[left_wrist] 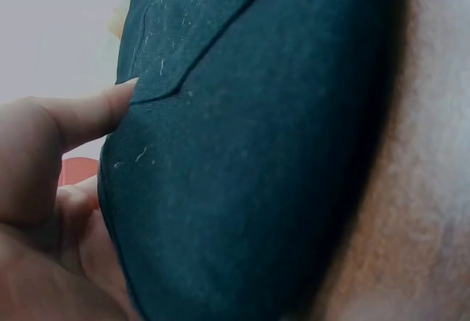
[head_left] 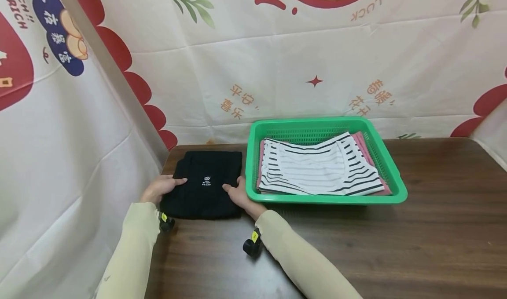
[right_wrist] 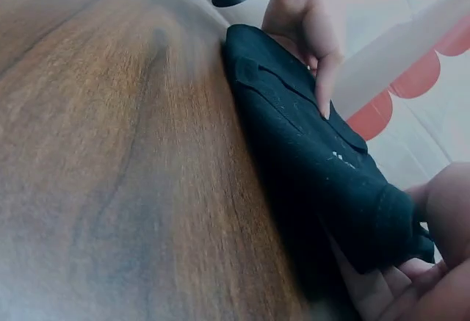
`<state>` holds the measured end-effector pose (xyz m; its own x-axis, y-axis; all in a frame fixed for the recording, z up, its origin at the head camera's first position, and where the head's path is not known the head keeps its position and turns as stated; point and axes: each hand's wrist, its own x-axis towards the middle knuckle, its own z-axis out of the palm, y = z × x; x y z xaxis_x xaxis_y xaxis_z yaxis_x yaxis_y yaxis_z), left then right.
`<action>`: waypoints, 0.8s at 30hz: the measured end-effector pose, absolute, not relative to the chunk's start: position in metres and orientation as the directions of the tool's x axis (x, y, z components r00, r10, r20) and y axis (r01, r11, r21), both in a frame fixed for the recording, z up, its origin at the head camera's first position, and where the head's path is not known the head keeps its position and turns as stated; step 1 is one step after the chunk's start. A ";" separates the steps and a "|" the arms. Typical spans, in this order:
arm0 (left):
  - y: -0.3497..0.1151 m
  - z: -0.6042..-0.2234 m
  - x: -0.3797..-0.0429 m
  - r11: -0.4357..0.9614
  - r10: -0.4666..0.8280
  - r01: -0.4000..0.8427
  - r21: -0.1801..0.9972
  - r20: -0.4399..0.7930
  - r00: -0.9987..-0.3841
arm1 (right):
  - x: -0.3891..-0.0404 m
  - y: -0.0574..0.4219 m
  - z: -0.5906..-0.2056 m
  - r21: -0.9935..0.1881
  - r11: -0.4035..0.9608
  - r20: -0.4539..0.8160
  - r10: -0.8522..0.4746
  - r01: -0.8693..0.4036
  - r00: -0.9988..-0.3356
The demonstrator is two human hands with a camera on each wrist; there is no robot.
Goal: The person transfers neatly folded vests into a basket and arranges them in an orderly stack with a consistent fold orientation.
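A folded black garment (head_left: 203, 200) with a small white print lies at the left side of the table, near the back. My left hand (head_left: 160, 188) grips its left edge, thumb on top. On the opposite edge my right hand (head_left: 244, 198) holds the cloth, thumb above; the right wrist view shows fingers beneath the black fabric (right_wrist: 308, 159). Close up in the left wrist view, the folded cloth (left_wrist: 242, 159) fills the middle, its near edge between thumb and fingers. Which kind of garment it is, I cannot tell.
A green plastic basket (head_left: 326, 198) stands right beside my right hand. Inside lie a folded white garment with black stripes (head_left: 313, 165) and pink cloth (head_left: 362, 147) under it. The brown wooden table (head_left: 435, 228) meets a printed white curtain (head_left: 317, 61) behind and at the left.
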<state>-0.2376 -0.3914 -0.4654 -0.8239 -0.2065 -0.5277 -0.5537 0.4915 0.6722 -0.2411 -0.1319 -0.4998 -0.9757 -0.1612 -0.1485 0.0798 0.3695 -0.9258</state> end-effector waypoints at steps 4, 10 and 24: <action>-0.392 -0.465 -0.233 0.504 -0.235 -0.556 0.661 -0.514 -0.825 | -0.240 -0.132 -0.499 -0.931 0.361 -0.122 -0.188 0.047 -0.975; -0.393 -0.468 -0.230 0.535 -0.209 -0.489 0.689 -0.453 -0.867 | -0.239 -0.133 -0.498 -0.935 0.355 -0.086 -0.233 -0.003 -0.969; -0.393 -0.478 -0.225 0.623 -0.176 -0.296 0.724 -0.238 -0.955 | -0.237 -0.139 -0.499 -0.956 0.279 0.021 -0.258 -0.096 -0.966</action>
